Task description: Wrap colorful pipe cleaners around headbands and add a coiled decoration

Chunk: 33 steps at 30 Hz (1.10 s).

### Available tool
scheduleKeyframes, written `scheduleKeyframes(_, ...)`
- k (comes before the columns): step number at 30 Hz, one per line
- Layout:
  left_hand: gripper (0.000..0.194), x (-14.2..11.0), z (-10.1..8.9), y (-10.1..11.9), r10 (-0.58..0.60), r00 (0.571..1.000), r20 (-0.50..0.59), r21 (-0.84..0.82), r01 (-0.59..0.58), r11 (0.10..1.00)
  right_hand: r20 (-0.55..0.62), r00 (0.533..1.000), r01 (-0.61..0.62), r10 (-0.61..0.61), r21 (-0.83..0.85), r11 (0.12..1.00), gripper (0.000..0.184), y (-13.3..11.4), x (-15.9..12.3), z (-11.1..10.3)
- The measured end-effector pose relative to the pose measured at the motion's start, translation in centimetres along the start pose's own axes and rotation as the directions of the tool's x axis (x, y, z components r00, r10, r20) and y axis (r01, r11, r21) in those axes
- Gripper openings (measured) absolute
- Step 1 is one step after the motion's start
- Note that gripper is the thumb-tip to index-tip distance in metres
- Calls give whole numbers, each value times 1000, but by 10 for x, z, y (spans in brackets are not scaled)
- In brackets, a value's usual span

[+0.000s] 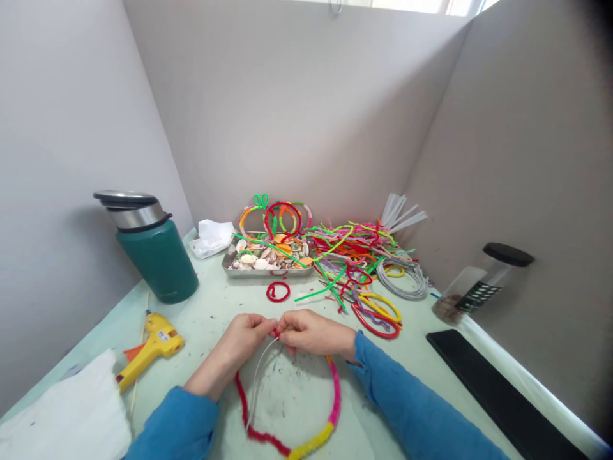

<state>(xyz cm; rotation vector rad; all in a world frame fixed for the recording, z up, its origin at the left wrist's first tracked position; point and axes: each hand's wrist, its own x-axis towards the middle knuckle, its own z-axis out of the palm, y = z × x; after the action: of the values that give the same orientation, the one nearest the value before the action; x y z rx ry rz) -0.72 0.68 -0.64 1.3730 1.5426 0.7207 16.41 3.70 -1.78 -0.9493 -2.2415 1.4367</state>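
My left hand and my right hand meet above the table, both closed in a pinch. Between their fingertips is a small red bit of pipe cleaner at the top of a wire hoop. The pipe-cleaner-wrapped hoop hangs down toward me, fuzzy red on the left, yellow at the bottom and pink on the right. A bare pale wire curves down from the fingers to the red side. The fingers hide part of the join. A red pipe-cleaner ring lies just beyond the hands.
A metal tray of shells, with finished hoops behind, stands at the back beside heaped pipe cleaners, scissors and coiled wire. Left: green bottle, yellow glue gun, white cloth. Right: jar, black strip.
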Motion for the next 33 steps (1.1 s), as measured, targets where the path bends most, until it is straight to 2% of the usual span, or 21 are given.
scheduleKeyframes(4, 41, 2, 1, -1, 106, 993, -59, 113, -99, 989, 6, 999, -50, 49, 60, 997, 9, 3, 2, 3)
scheduleKeyframes(9, 37, -4, 0, 5, 248, 966, -71, 315, -214, 925, -78, 992, -95, 101, 66, 993, 10, 5, 2, 4)
scheduleKeyframes(13, 41, -10, 0, 9, 354, 935, -11, 392, -322, 862, -112, 982, -142, 154, 114, 983, 16, 2, 2, -1)
scheduleKeyframes(15, 41, -13, 1, 10, 410, 912, 23, 398, -384, 833, -170, 971, -148, 166, 112, 983, 16, 2, 2, -4)
scheduleKeyframes(21, 36, -16, 4, 10, 515, 855, -68, 470, -428, 772, -440, 887, -107, 138, 94, 990, 11, 9, 10, -8)
scheduleKeyframes(26, 35, -18, 9, 6, 581, 814, -7, 512, -496, 701, -567, 819, -22, 84, 115, 993, 11, 11, 12, -10)
scheduleKeyframes(29, 34, -18, 9, 3, 566, 824, -6, 517, -482, 707, -620, 780, -3, 82, 127, 992, 12, 12, 12, -15)
scheduleKeyframes(33, 34, -16, 7, 1, 523, 852, -6, 521, -444, 729, -646, 759, 25, 87, 163, 986, 11, 14, 10, -23)
